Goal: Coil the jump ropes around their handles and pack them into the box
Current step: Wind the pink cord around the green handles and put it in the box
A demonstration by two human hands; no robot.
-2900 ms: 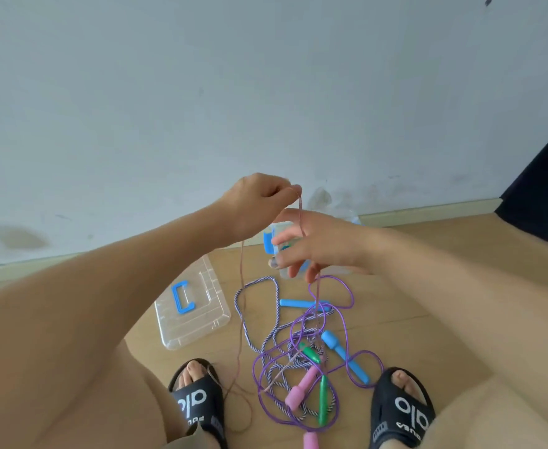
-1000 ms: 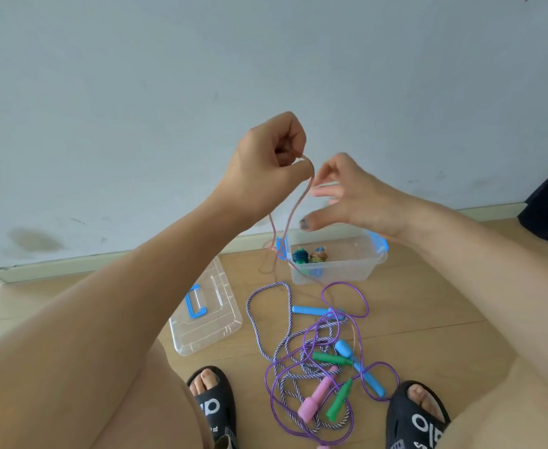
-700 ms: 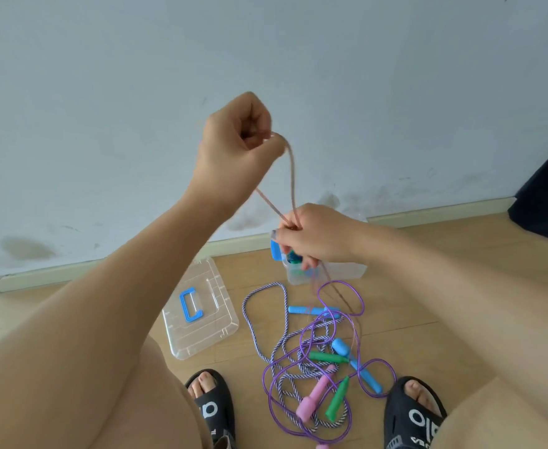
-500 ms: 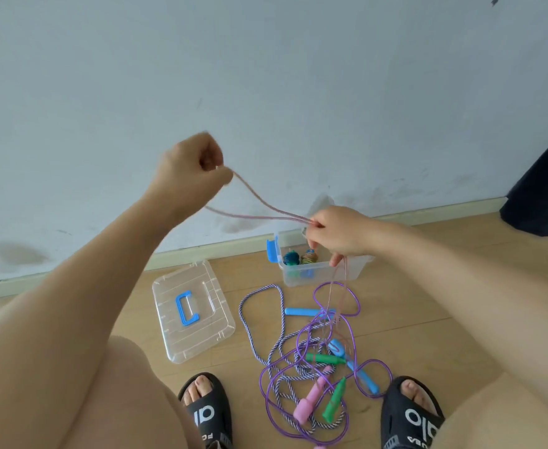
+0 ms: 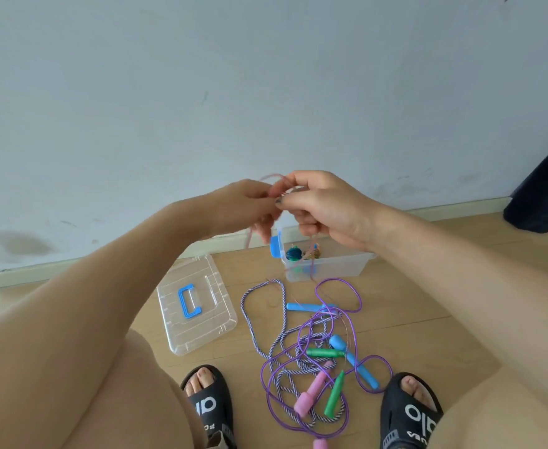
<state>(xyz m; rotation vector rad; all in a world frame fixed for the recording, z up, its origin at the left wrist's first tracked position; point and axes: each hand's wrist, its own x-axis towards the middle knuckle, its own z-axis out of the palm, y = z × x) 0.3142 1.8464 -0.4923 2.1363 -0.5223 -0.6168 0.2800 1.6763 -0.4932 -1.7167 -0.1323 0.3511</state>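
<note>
Your pink rope [image 5: 277, 178] is thin and pale, looping above your knuckles and trailing down past the clear box [image 5: 331, 265] to the tangle on the floor. Your left hand [image 5: 243, 207] and right hand [image 5: 323, 207] meet above the box, fingers curled, both pinching that rope.

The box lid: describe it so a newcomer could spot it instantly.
Start at the wall's baseboard and drop to the wooden floor. Left of the rope tangle lies the box lid, flat, clear and ribbed; unlike the open box, it carries a blue handle.
</note>
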